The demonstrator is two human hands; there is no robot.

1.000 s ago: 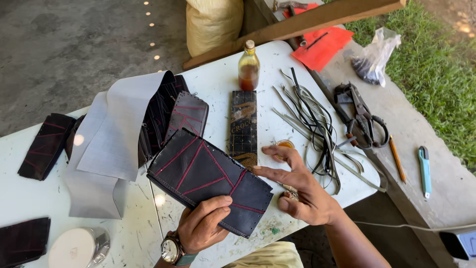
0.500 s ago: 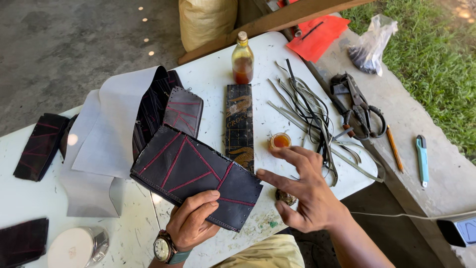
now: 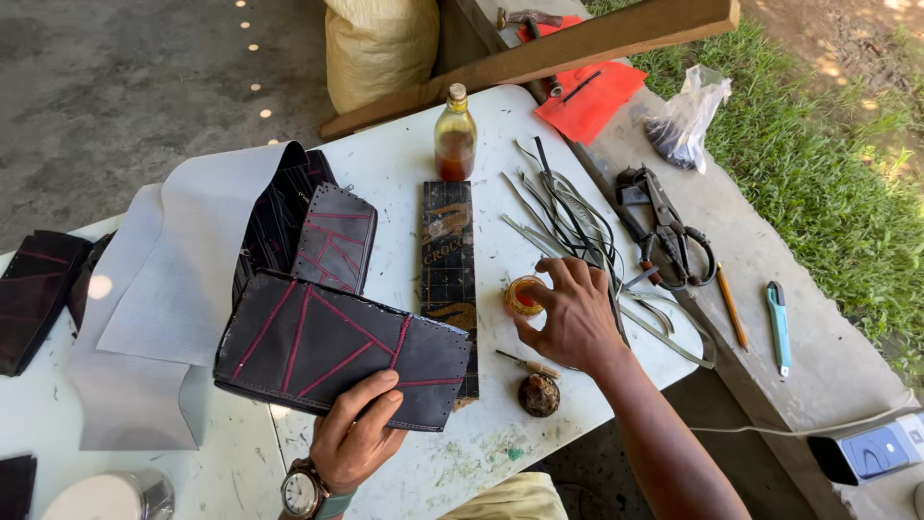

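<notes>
Tied clear plastic bag with dark contents (image 3: 685, 114) sits on the grey concrete ledge (image 3: 770, 356) top right; a tan woven sack (image 3: 377, 43) stands on the ground behind the white desk (image 3: 404, 164). Small white-cased device with bluish screen (image 3: 881, 449) lies at the ledge's lower right.

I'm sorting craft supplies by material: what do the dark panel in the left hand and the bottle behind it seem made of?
The dark panel looks like matte leather: red stitched seams, punched edge holes, slight flex in the left hand. The bottle looks like clear glass, glossy, with amber liquid showing through.
</notes>
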